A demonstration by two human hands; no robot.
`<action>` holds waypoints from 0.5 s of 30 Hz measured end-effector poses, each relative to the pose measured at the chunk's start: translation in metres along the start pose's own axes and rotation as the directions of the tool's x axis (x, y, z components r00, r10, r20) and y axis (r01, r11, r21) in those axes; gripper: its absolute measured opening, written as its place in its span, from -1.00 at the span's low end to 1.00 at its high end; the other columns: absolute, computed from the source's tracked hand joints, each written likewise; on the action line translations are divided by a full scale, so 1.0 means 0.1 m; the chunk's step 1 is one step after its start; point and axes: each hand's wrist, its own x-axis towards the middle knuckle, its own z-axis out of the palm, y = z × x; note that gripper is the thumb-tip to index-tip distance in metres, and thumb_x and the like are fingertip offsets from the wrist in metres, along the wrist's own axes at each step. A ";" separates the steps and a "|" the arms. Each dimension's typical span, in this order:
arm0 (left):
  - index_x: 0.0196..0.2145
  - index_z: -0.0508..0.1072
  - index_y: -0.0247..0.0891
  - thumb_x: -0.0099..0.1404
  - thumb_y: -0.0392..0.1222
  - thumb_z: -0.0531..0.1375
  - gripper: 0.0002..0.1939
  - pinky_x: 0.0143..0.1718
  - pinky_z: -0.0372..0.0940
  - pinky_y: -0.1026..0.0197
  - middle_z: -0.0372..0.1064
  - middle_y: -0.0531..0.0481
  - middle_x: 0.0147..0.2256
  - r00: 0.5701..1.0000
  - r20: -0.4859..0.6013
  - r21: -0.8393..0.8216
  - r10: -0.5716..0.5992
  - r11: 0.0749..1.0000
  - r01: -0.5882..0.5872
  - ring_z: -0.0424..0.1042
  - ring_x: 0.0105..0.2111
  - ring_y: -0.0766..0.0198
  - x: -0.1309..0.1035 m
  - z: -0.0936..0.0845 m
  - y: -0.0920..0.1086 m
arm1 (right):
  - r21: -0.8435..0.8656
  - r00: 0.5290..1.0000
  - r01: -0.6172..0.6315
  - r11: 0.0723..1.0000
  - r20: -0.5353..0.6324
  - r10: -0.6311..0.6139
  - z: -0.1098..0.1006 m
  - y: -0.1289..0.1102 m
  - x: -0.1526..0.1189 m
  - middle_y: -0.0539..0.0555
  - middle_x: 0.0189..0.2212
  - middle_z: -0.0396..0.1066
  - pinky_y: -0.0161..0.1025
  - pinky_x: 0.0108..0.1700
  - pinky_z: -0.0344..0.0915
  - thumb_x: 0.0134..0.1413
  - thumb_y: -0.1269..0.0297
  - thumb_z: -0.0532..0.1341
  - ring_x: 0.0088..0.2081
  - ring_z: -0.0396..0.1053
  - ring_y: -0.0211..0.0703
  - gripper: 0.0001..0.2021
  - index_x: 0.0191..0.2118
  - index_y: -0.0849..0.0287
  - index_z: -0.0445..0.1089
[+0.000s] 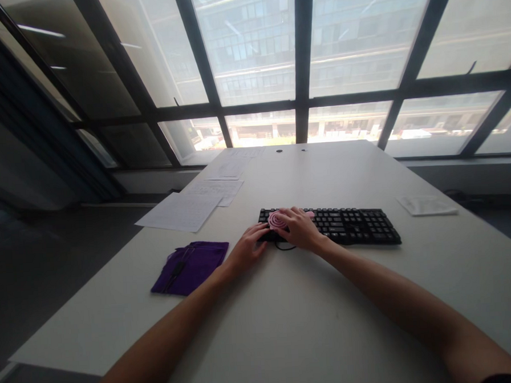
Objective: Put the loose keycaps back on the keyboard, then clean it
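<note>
A black keyboard (351,225) lies on the white table (313,320). On its left part rests a pink object with a spiral pattern (277,220); its exact kind cannot be made out. My right hand (299,228) is closed over this pink piece, fingers bent around its right side and pressing it to the keys. At the keyboard's left end, my left hand (250,246) steadies the edge, its fingers reaching onto the corner and the thumb below. A short loop of black cable (284,247) shows between the hands, at the keyboard's near side.
Left of my left forearm lies a purple cloth pouch (191,268) with a dark cord. Sheets of paper (182,211) spread along the table's left edge. A flat white packet (427,205) sits at the right. Large windows (252,43) stand beyond the table's far end.
</note>
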 end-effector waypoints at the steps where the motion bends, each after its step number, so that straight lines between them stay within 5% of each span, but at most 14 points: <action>1: 0.15 0.45 -0.20 0.32 -0.28 0.18 -0.56 0.30 0.20 -0.18 0.36 -0.15 0.20 1.000 0.000 0.003 -0.003 1.000 0.003 0.28 0.25 0.00 0.00 0.00 -0.01 | -0.023 1.000 -0.030 0.999 -0.006 0.029 0.00 0.01 0.00 0.20 0.13 0.40 0.00 0.10 0.24 0.33 0.03 0.16 0.04 0.31 0.09 -0.62 0.12 0.09 0.42; 6: 0.14 0.45 -0.23 0.34 -0.26 0.18 -0.58 0.31 0.19 -0.19 0.35 -0.17 0.20 1.000 -0.002 0.012 -0.003 1.000 0.003 0.27 0.25 0.01 -0.02 0.03 -0.05 | -0.087 0.991 -0.128 0.988 -0.052 0.124 -0.02 0.04 0.01 0.23 0.14 0.39 0.06 0.09 0.25 0.34 0.03 0.14 0.06 0.29 0.16 -0.61 0.13 0.11 0.42; 15: 0.15 0.46 -0.18 0.30 -0.29 0.19 -0.55 0.30 0.20 -0.17 0.35 -0.15 0.21 1.000 -0.001 -0.011 -0.008 1.000 0.008 0.28 0.25 -0.01 0.00 0.00 -0.02 | 0.067 0.998 0.054 0.996 -0.020 -0.053 0.01 -0.01 -0.01 0.17 0.15 0.38 -0.02 0.13 0.24 0.31 0.05 0.20 0.05 0.30 0.06 -0.63 0.14 0.07 0.42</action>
